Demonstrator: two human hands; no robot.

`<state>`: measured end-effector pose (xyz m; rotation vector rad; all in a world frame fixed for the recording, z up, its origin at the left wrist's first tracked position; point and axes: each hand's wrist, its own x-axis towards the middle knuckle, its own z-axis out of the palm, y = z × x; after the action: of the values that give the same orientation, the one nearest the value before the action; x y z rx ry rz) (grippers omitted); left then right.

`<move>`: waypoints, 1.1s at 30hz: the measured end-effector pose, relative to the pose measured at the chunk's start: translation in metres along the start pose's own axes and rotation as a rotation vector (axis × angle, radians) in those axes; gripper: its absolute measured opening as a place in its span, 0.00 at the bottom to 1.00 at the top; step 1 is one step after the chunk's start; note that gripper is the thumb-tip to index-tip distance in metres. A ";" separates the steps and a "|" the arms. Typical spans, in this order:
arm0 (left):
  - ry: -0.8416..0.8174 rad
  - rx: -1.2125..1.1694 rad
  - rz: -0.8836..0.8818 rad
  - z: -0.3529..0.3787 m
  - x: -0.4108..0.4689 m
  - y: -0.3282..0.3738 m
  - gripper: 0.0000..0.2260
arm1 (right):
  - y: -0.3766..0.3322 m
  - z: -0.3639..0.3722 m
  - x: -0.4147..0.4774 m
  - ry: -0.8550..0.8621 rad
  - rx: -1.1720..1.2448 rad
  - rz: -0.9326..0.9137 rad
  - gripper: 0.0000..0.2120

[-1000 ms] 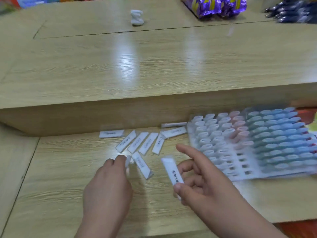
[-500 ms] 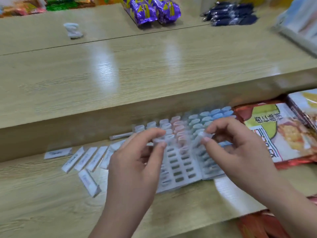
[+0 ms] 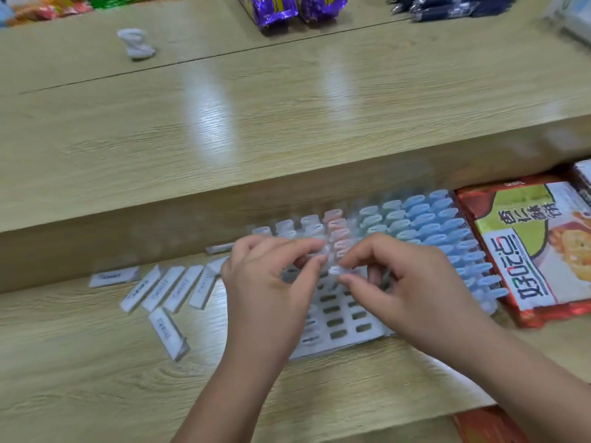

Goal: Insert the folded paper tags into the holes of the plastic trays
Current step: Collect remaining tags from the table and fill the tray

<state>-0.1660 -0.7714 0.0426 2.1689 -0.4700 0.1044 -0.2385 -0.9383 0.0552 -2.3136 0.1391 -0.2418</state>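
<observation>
Counts: 1 stepped counter, upper tier (image 3: pixel 287 123) and lower shelf (image 3: pixel 96 362). 2 plastic trays side by side on the shelf: pale tray (image 3: pixel 339 327), near rows of holes unfilled, and blue tray (image 3: pixel 447 238), rows filled. 1 snack packet (image 3: pixel 527 251) touching the blue tray's right edge. 2 purple packets (image 3: pixel 278 8) far back. At least 7 loose tags (image 3: pixel 163 289) left of the trays; blur blocks an exact count.

Room: trays sit against the step's riser; bare shelf in front and to the left.

Hands: right hand (image 3: pixel 409 289) pinches one folded tag (image 3: pixel 335 270), thumb and forefinger, over the pale tray. Left hand (image 3: pixel 265 289) curled, fingertips right beside that tag; grip on it unclear.
</observation>
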 end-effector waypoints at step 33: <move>-0.024 0.203 0.340 -0.001 0.007 -0.014 0.05 | 0.007 0.015 0.004 0.022 -0.360 -0.226 0.04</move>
<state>-0.1542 -0.7649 0.0344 2.2691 -0.8724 0.3257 -0.2314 -0.9334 0.0404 -2.6876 -0.0757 -0.3823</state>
